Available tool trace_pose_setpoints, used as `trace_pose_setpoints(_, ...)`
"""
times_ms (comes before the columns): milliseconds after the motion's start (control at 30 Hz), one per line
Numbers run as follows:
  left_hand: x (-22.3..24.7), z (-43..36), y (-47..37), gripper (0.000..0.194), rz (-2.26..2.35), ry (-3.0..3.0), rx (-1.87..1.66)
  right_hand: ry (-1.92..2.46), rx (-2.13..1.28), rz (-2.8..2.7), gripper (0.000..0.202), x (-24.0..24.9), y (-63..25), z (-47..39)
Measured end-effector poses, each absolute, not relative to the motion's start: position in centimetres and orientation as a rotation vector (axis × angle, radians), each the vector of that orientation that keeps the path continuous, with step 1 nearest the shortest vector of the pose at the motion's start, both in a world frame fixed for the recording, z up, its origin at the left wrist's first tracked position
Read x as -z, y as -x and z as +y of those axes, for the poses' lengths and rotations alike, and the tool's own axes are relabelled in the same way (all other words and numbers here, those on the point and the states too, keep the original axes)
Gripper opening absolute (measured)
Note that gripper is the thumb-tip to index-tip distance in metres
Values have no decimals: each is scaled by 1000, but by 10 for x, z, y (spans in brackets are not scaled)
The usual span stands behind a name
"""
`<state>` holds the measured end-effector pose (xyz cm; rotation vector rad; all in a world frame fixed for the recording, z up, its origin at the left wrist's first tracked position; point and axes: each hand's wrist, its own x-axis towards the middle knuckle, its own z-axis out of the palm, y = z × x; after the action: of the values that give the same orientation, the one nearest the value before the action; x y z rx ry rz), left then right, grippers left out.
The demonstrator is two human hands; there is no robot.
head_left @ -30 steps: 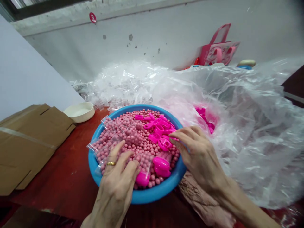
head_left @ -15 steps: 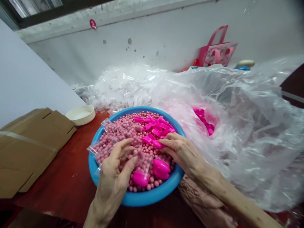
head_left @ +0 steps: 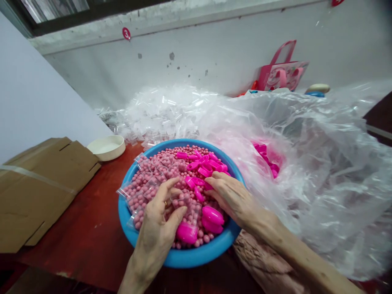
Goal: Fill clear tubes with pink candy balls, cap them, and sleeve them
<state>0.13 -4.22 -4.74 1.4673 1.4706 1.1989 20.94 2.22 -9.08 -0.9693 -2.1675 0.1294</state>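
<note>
Three or so small pink pieces [head_left: 199,195] are found loose between the two hands, on the beads [head_left: 165,152] in the blue basin [head_left: 183,259]. They are placed just left of the fingertips of the right hand [head_left: 231,200], the nearer of the two, and to the far right of the thumb of the left hand [head_left: 154,224]. In the nearest of these pieces, the long axis is slanted from far left to near right.

The hands are held apart. The right fingers are bunched over another pink piece, mostly hidden; whether it is pinched or only touched cannot be told. The left thumb and forefinger are spread about a clear packet [head_left: 187,202] of beads, and whether it is gripped cannot be told.

Two larger rounded pink pieces [head_left: 212,219] are counted at the near side of the basin, one partly covered by the packet. The heaped pink pieces on the far right of the basin, the overlapped packets [head_left: 137,198] on its left and the beads are too crowded to be counted. One white dish [head_left: 107,153] and some flattened cardboard [head_left: 39,192] are set on the red tabletop [head_left: 92,216] to the left; clear plastic sheeting [head_left: 330,171] is heaped to the right.
</note>
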Motion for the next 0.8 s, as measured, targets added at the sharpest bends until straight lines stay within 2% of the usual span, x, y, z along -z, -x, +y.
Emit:
trace_pose_setpoints(167, 49, -41, -2, 53, 1404, -1332, -1235, 1048, -373, -2071, 18, 62, -211, 20)
trace_pose_setpoints(233, 48, -41, -2, 47, 1394, -1296, -1254, 1093, -761, -1883, 19, 46, -203, 17)
trace_pose_setpoints(333, 47, -41, -1, 24, 1392, -1378, -1248, 1014, -1482, -1375, 24, 28, -187, 13)
trace_pose_setpoints(433, 45, -41, 0, 13, 1380, -1489, -1247, 874, -1803, -1075, 31, 21, -174, 11)
trace_pose_setpoints(800, 43, -43, -2, 9, 1341, -1372, -1221, 707, -1639, -1036, 18, 21, -150, 2)
